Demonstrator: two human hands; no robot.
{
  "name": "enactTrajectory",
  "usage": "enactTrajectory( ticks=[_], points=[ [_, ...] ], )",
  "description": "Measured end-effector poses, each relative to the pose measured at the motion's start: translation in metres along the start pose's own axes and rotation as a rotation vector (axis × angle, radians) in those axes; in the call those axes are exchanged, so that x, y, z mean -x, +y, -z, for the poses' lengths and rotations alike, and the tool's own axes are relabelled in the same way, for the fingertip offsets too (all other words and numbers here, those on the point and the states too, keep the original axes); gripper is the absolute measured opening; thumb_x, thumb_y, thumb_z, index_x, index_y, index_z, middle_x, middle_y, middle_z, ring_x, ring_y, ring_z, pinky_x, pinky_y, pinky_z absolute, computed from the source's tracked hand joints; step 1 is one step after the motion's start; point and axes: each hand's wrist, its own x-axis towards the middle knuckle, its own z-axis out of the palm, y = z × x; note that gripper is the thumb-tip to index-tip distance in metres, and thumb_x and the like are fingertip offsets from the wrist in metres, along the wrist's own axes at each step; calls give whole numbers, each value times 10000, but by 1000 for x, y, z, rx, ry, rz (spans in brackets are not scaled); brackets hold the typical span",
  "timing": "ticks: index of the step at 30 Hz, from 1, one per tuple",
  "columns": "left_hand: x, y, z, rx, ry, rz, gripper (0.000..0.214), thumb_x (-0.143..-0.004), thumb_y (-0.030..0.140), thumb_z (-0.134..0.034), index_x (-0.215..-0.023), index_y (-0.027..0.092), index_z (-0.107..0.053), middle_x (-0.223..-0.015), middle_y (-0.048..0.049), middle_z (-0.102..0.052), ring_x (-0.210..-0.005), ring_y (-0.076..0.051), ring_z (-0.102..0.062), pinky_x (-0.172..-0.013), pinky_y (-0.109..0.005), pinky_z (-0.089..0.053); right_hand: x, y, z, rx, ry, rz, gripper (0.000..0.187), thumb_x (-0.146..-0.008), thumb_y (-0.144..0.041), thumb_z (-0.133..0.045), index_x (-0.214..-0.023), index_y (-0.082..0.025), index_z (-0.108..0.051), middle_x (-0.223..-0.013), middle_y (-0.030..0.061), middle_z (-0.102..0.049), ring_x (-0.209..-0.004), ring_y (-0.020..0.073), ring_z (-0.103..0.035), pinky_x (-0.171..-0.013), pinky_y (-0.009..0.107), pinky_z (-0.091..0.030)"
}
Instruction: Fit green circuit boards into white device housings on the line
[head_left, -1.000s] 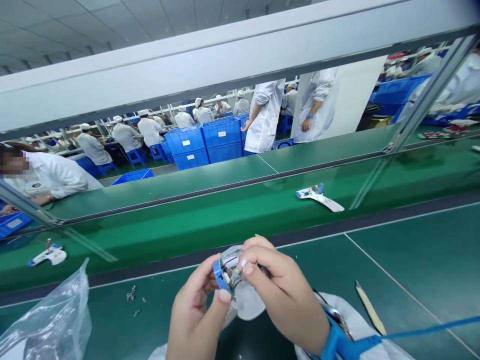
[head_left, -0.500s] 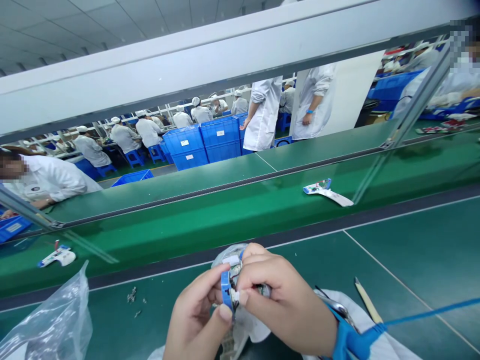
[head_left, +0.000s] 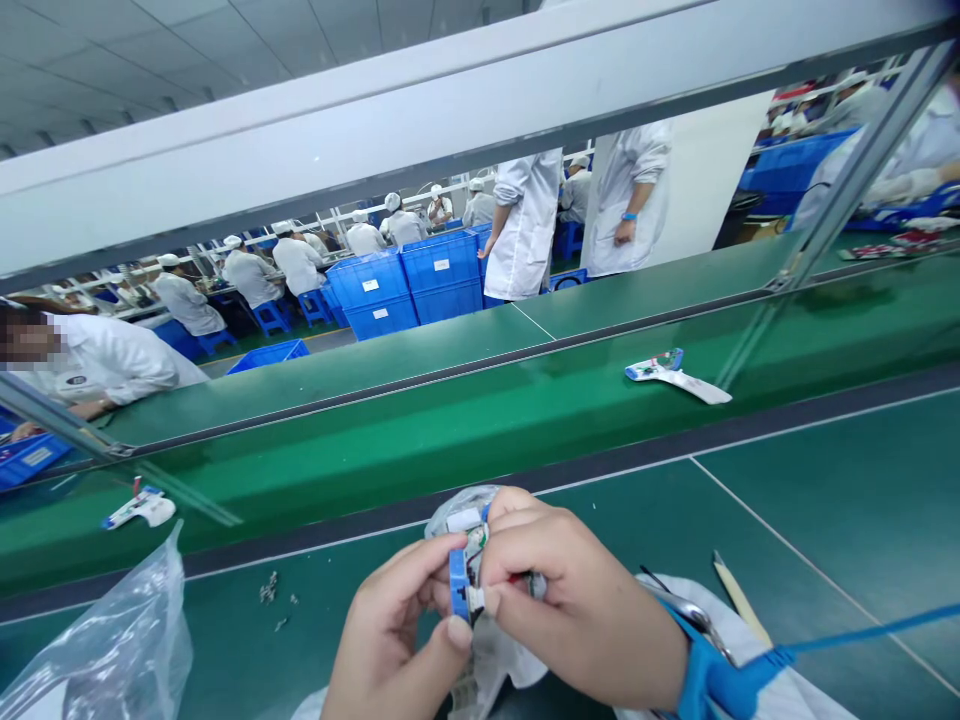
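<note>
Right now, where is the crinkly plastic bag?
In the head view the plastic bag sits at the bottom left corner on the green table, left of the left hand, with small dark bits scattered between them.

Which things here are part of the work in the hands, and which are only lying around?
In hand:
left hand
right hand
small blue-and-white assembly, held by both

Lying about:
plastic bag
wooden stick
small scraps
two white units on the belt
</note>
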Motion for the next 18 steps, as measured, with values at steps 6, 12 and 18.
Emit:
enactTrajectory(
  ticks=[6,12,18],
  points=[
    [0,0,3,-42,-39,0,320,-697,393,-737,-1005,309,-725,-821,-32,-676,-615,-115,-554,-594,-181,-484,1,-3,1,100,25,57,206,-709,-92,-446,-524,-165,-390,-512,-23,-421,-632,125,-395,-635,279,-297],
    [0,1,3,-58,-68,14,305,-710,393,-727,-1004,312,-721,-792,-22,-670,-587,-102,-533,-590,-176,-485,2,-4,2,179,50,84,212,-729,-91,-445,-531,-161,-413,-515,-17,-445,-634,129,-383,-634,294,-279],
    [0,-1,7,-76,-95,7,315,-729,388,-712,-1032,305,-702,-807,-24,-676,-607,-122,-561,-591,-204,-497,3,-5,2,178,22,110,212,-735,-86,-429,-538,-164,-412,-515,-21,-474,-622,126,-375,-631,295,-279]
  ],
)
